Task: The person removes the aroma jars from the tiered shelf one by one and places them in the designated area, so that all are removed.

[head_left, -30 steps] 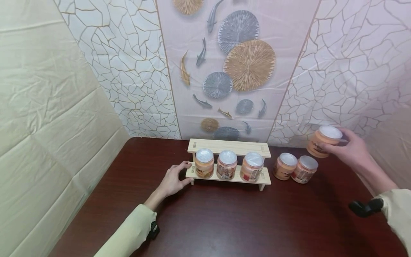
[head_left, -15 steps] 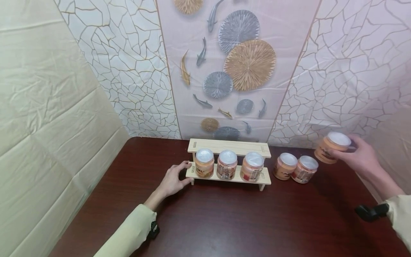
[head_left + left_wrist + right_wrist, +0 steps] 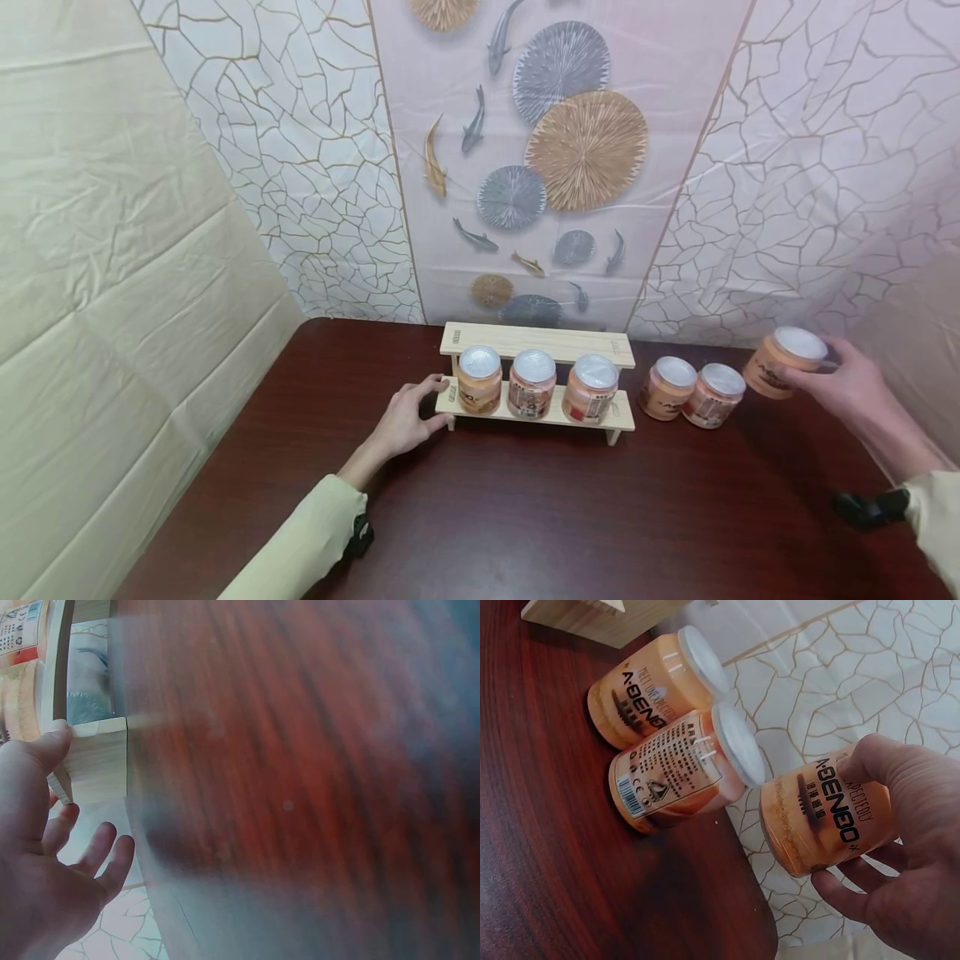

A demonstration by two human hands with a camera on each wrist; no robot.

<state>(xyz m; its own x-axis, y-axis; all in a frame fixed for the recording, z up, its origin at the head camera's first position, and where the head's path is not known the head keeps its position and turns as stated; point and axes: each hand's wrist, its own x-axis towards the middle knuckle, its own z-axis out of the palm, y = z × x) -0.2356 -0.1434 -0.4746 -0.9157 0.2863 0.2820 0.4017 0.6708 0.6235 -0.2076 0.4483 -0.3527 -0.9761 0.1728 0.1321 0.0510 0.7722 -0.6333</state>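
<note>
My right hand (image 3: pixel 855 383) grips an orange jar (image 3: pixel 821 817) with a silvery white lid, thumb on one side and fingers on the other. The jar hangs just above the table, to the right of two standing jars. At the left end of a two-step wooden rack (image 3: pixel 536 342), my left hand (image 3: pixel 405 423) pinches the lower board between thumb and forefinger, the other fingers apart in the left wrist view. On that lower step stand a left jar (image 3: pixel 480 382), a middle jar (image 3: pixel 532 385) and a right jar (image 3: pixel 591 390).
Right of the rack, an orange jar (image 3: pixel 667 389) and a label-covered jar (image 3: pixel 713 396) stand close together on the dark wood table (image 3: pixel 525 517). A patterned cloth (image 3: pixel 337 167) rises behind the table, with a beige cloth (image 3: pixel 112 292) on the left.
My right hand has carried its jar rightward and down toward the table. The left hand and the jars on the rack have stayed in place.
</note>
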